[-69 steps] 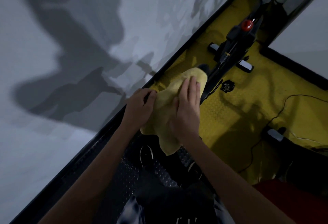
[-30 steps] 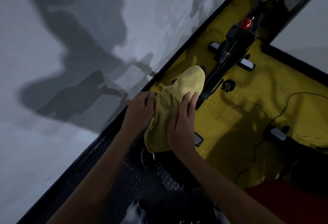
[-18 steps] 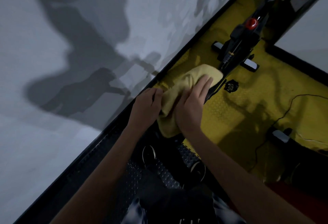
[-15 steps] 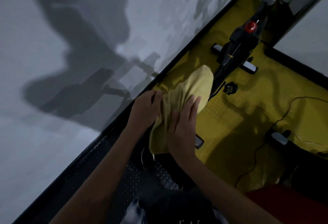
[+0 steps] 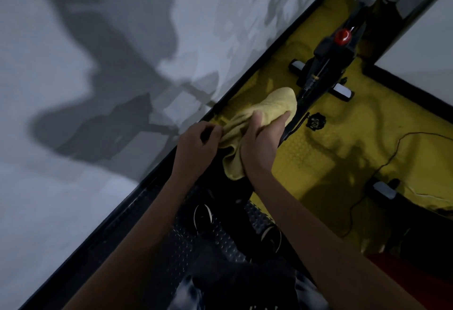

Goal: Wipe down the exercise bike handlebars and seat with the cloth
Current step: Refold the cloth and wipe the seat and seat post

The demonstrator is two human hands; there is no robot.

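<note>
Over the seat, right hand (image 5: 262,140) grips cloth (image 5: 257,123), wiping; left hand (image 5: 196,147) pinches its edge. Handlebars likely follow.

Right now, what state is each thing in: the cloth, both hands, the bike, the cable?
cloth: bunched, draped over a hidden bike part.
right hand: grips the cloth from above.
left hand: pinches the cloth's edge.
exercise bike: upright on the yellow floor.
red knob: untouched.
cable: loose on the floor.

A yellow textured floor (image 5: 318,162) carries the black exercise bike (image 5: 323,71) and a thin black cable (image 5: 382,162).
</note>
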